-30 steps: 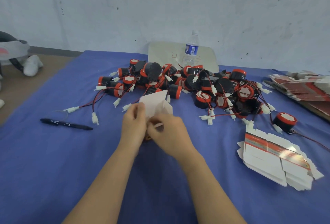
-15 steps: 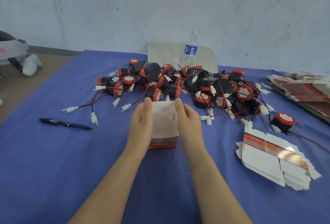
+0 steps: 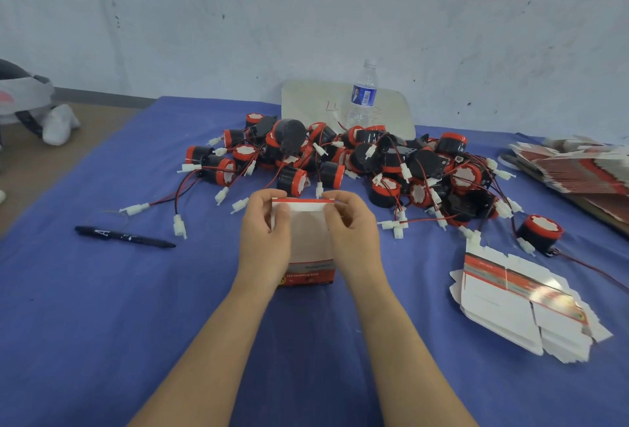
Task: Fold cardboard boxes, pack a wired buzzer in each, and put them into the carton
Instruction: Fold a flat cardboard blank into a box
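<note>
A small white cardboard box (image 3: 310, 246) with red bands stands near the middle of the blue-covered tabletop (image 3: 102, 324), its red-edged top flap level with the fingertips. The left hand (image 3: 265, 239) grips its left side and the right hand (image 3: 355, 236) its right side. Both thumbs press on the near face close to the top, and the fingers curl over the upper edge.

Just behind the box, toward the far edge, lies a heap of wired buzzers (image 3: 340, 161), black with red caps, their red and black leads and white plugs spilling out toward the hands. A lone buzzer (image 3: 539, 232) sits apart, near the right edge. In front of it, a fanned stack of flat box blanks (image 3: 524, 307) lies toward the near right corner. A second stack (image 3: 578, 167) runs along the right edge farther back.

A black pen (image 3: 126, 237) lies left of the hands. At the far edge a water bottle (image 3: 363, 96) stands upright in front of a white board (image 3: 306, 103).
</note>
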A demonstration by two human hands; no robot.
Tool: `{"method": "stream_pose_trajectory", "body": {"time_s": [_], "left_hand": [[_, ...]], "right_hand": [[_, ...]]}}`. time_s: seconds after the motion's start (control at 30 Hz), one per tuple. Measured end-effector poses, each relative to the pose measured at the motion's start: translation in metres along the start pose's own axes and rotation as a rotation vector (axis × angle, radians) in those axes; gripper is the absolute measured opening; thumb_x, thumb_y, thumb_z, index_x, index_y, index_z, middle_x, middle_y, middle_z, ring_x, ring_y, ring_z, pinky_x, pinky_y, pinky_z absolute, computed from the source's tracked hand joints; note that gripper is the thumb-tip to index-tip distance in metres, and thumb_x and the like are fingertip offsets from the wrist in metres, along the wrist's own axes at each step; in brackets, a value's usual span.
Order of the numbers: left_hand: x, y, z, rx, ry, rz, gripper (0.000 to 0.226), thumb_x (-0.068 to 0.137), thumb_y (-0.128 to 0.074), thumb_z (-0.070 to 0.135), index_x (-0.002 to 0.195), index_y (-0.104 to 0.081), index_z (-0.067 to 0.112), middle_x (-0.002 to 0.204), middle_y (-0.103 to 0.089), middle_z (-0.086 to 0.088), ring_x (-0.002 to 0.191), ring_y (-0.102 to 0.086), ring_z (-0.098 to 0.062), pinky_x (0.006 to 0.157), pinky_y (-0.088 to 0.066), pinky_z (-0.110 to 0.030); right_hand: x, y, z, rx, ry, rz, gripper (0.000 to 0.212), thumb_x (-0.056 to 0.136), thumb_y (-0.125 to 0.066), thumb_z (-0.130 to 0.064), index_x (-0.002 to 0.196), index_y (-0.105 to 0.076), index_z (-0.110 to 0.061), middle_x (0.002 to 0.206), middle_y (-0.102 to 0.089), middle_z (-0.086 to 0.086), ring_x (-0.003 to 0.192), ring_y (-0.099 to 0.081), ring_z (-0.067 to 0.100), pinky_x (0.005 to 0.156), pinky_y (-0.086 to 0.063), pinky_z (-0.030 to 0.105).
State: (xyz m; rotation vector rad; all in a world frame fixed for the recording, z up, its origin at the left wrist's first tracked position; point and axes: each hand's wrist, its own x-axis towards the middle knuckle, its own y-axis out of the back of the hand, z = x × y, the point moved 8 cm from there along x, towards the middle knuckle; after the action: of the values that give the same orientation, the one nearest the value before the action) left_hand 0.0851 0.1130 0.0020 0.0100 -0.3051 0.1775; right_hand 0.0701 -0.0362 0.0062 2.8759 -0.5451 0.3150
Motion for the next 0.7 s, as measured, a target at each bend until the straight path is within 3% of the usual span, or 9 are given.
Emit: {"method": "stream_pose_trajectory", "body": {"time_s": [0.17,0.33,0.5,0.57,0.63,0.7], "left_hand": [[-0.001,-0.002,0.002,0.054,-0.033,-0.018,0.011,0.098,-0.049,0.018,0.099,-0.05,0.029,0.099,-0.057,0.01,0.087,-0.057,-0.009,0.052,-0.042,-0.006],[-0.004,-0.006,0.009,0.087,-0.098,-0.047,0.017,0.092,-0.061,0.023,0.087,-0.049,0.033,0.089,-0.057,0.015,0.078,-0.051,0.012,0.059,-0.039,-0.003],[-0.003,-0.005,0.012,0.117,-0.158,-0.03,0.021,0.092,-0.061,0.018,0.084,-0.047,0.031,0.084,-0.054,0.015,0.076,-0.049,0.014,0.061,-0.038,-0.003],[-0.003,-0.004,0.009,0.111,-0.154,-0.011,0.017,0.092,-0.06,0.019,0.087,-0.049,0.031,0.087,-0.055,0.016,0.079,-0.051,0.011,0.062,-0.039,-0.003],[-0.001,0.0,0.006,0.096,-0.149,0.032,0.016,0.092,-0.06,0.016,0.096,-0.05,0.027,0.095,-0.055,0.018,0.087,-0.052,0.004,0.069,-0.042,-0.006],[-0.001,0.007,0.009,0.131,-0.214,0.095,0.026,0.091,-0.059,0.008,0.106,-0.047,0.025,0.105,-0.048,0.021,0.1,-0.051,-0.004,0.083,-0.042,-0.012]], "right_hand": [[0.0,-0.003,-0.003,-0.051,0.058,-0.031,0.007,0.093,-0.058,-0.025,0.093,-0.058,-0.032,0.095,-0.064,-0.009,0.085,-0.057,0.008,0.061,-0.042,0.013],[-0.001,-0.006,-0.01,-0.089,0.146,-0.056,0.019,0.093,-0.058,-0.019,0.078,-0.054,-0.03,0.079,-0.058,-0.014,0.072,-0.048,0.0,0.059,-0.038,0.008],[-0.002,-0.006,-0.011,-0.082,0.182,-0.041,0.022,0.092,-0.06,-0.019,0.077,-0.054,-0.035,0.076,-0.058,-0.02,0.072,-0.049,-0.004,0.061,-0.039,0.008],[-0.002,-0.009,-0.007,-0.07,0.155,-0.059,0.019,0.092,-0.06,-0.022,0.087,-0.056,-0.039,0.086,-0.06,-0.021,0.078,-0.052,-0.004,0.062,-0.04,0.006],[-0.001,-0.012,0.001,-0.074,0.101,-0.099,0.024,0.094,-0.058,-0.025,0.109,-0.052,-0.042,0.101,-0.058,-0.022,0.089,-0.054,-0.006,0.062,-0.041,0.003],[0.003,-0.008,0.008,-0.079,0.054,-0.073,0.029,0.097,-0.052,-0.026,0.126,-0.05,-0.03,0.11,-0.059,-0.012,0.09,-0.054,-0.006,0.059,-0.042,0.001]]}}
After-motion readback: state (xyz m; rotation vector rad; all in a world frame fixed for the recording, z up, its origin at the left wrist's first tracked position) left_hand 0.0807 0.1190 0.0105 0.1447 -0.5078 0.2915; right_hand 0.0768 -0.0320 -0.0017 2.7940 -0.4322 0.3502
